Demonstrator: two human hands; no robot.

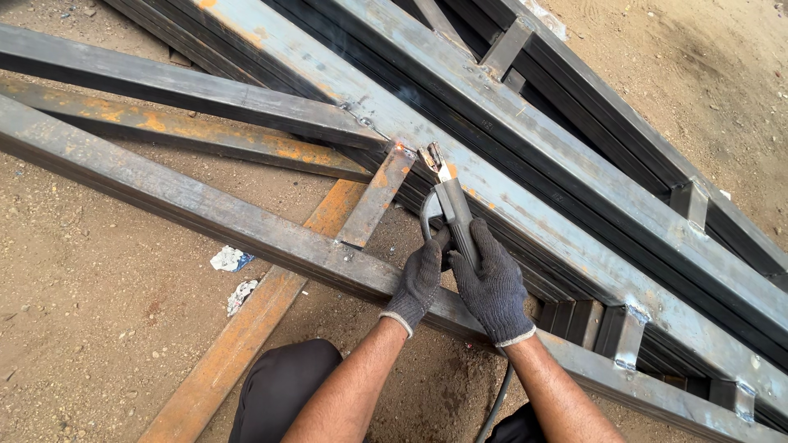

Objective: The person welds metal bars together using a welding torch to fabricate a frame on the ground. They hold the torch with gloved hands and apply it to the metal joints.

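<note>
Outdoors, the ground (98, 328) is bare packed dirt strewn with small stones, with two scraps of crumpled white litter (231, 259) lying at about eight o'clock from the hands; no walls or roof show. Across this dirt lies a steel frame (574, 221) of long rectangular tubes, grey with orange rust patches, the longest rails running from eleven o'clock down to four o'clock; short cross pieces (622, 335) join the rails at intervals. A rusty flat bar (246, 344) runs from seven o'clock up toward the centre, passing beneath a grey tube (205, 205) that crosses from nine o'clock to five o'clock.

Both hands wear dark knitted gloves with pale cuffs. The right hand (492, 287) is wrapped fully closed around the handle of an electrode holder (454, 215), which points toward eleven o'clock; the left hand (420, 279) sits just beside it at nine o'clock, fingers curled shut against the holder's lower lever and handle, steadying it. The holder's jaws sit at its upper end, just beside a small glowing orange spot (400, 148) on the joint where a short brace (377, 197) meets the wide rail; a dark cable (497, 406) trails down from the holder toward six o'clock between the person's knees (283, 385).
</note>
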